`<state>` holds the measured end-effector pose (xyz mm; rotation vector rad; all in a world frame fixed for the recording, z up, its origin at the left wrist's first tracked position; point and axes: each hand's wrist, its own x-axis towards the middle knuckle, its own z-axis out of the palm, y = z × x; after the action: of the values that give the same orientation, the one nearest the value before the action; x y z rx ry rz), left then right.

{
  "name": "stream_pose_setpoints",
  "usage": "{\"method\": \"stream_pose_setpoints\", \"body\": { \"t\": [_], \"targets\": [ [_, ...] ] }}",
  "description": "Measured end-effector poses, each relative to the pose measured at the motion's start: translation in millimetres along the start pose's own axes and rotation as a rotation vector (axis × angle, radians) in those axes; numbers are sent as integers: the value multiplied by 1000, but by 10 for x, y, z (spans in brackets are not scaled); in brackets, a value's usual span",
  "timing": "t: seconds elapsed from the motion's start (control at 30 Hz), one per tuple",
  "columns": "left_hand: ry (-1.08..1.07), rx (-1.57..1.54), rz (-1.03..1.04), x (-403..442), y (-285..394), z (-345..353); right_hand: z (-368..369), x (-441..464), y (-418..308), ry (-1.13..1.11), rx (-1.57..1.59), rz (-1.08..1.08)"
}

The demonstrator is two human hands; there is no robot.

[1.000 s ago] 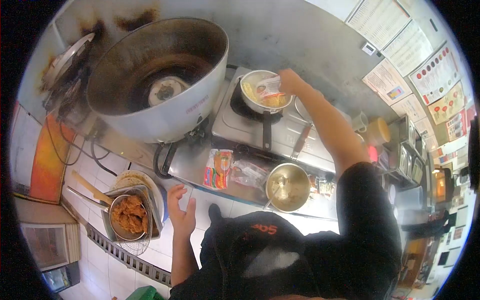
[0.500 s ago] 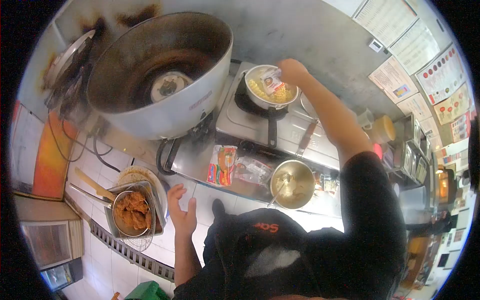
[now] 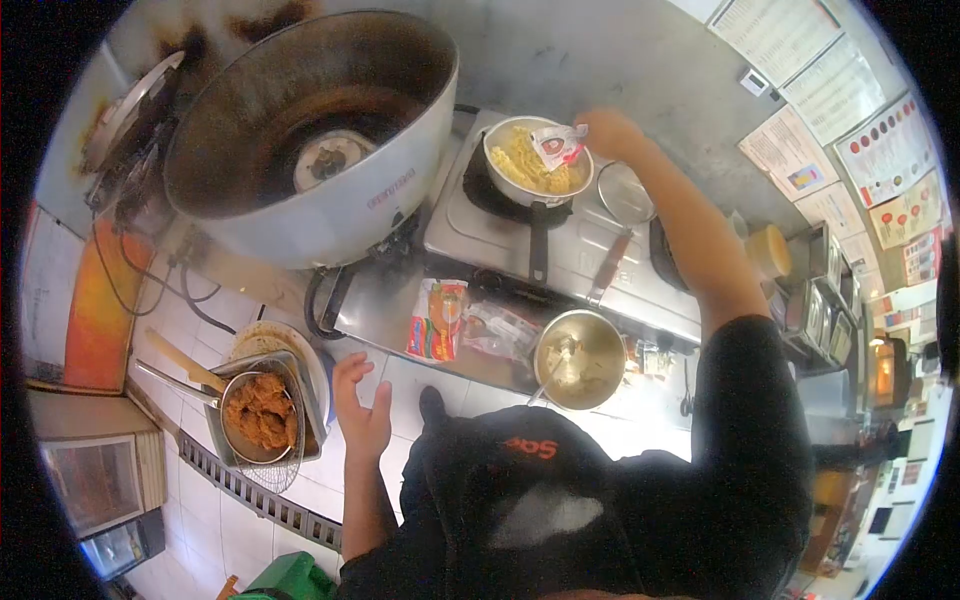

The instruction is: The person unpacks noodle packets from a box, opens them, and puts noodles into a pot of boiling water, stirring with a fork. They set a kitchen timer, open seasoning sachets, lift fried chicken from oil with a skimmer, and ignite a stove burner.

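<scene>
Your R hand [image 3: 613, 136] has shifted out past the R rim of the pot [image 3: 508, 188] in the last sec or so. The pkt [image 3: 557, 147] it pinches by one corner hangs over that side now, a bit less over the middle. So more of the noodles [image 3: 522, 160] show, w/ the pkt covering only the far R part. For the cooking, I'd read that as the pkt clearing the noodles; can't tell if it has anything left in it, or if anything's coming out rn.

Your L hand [image 3: 362, 408] hasn't changed: fingers spread, holding nothing, up in the air off the counter edge. Pot sits on the L burner of the stove [image 3: 580, 245], handle toward you, strainer [image 3: 627, 193] just to its R. Red pack [image 3: 436, 318] & bowl [image 3: 607, 352] also about where they were, on the counter in front.
</scene>
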<state>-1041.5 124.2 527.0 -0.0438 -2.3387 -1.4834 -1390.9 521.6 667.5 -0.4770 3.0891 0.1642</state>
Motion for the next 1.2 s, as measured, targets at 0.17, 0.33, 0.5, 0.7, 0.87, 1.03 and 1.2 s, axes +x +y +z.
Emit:
{"method": "stream_pose_setpoints", "body": {
  "t": [0.17,0.33,0.5,0.7,0.87,1.03,1.2],
  "targets": [
    [-12,13,38,9,30,47,145,29,265,84,27,76],
    [-67,7,9,38,84,54,-168,-264,225,130,206,204],
    [-103,47,18,13,4,136,31,-591,265,431,327,258],
    [-176,8,23,42,100,305,51,-999,19,557,438,185],
    [-458,93,-200,1,293,612,213,-1644,-75,835,594,328],
    [-886,163,-219,-227,442,1288,984,-3011,91,1093,629,572],
    [-1070,199,-70,-412,241,1737,1982,-4591,511,1160,1015,1079]
  ]
}}
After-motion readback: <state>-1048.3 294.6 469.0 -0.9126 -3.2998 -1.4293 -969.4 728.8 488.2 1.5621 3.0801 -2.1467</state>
